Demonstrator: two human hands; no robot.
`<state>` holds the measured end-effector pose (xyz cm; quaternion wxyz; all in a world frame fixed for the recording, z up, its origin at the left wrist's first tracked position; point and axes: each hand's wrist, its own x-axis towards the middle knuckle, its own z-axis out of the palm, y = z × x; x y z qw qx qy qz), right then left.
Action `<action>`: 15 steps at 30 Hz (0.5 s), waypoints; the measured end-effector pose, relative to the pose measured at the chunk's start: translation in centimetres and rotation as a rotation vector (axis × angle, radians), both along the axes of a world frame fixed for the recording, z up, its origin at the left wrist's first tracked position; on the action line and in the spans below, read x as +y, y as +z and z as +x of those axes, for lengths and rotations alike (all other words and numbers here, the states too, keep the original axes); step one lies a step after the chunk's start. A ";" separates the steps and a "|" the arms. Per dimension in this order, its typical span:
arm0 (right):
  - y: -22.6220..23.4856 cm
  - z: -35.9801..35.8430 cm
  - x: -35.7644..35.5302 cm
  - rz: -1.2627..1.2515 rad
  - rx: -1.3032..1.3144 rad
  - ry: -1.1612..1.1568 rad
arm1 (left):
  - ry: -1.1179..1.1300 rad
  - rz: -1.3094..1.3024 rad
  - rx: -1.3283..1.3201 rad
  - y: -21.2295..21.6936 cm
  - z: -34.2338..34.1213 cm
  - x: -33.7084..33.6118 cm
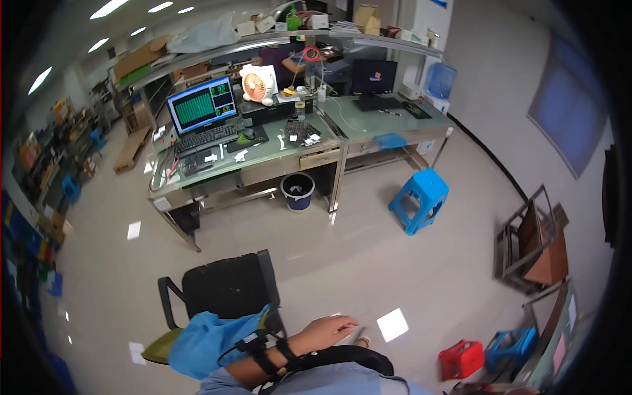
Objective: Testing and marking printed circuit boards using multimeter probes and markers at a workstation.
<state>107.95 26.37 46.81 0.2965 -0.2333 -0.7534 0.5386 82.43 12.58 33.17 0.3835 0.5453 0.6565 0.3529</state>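
Note:
My left hand (326,332) reaches across in front of my body at the lower middle, its fingers loosely stretched to the right. Nothing shows in it. Black straps (270,359) with a small device circle the left forearm. Below the hand a black curved band (345,357) crosses my blue clothing. Just left of the forearm stands a black office chair (224,286), with a blue cloth (214,342) draped at its seat. My right hand is out of the picture.
Ahead, a long workbench (250,164) carries a monitor (201,105), a keyboard (204,137) and a fan (258,84). A bin (297,191) stands under it. Blue stool (421,201) and red stool (461,360) are on the right. A metal-framed chair (536,243) stands by the wall.

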 end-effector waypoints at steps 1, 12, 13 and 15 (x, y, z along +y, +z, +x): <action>-0.3 -1.1 1.9 -0.009 0.003 0.044 | 0.047 -0.052 0.000 -0.2 -0.7 0.5; -1.3 -16.1 24.8 -0.094 0.033 0.587 | 0.521 -0.073 -0.013 -1.0 -3.4 12.2; -1.3 -18.0 25.9 -0.098 0.033 0.642 | 0.575 -0.083 -0.008 -0.9 -3.7 12.7; -0.9 -21.9 28.1 -0.104 0.041 0.735 | 0.622 -0.067 -0.007 -0.7 -4.9 13.7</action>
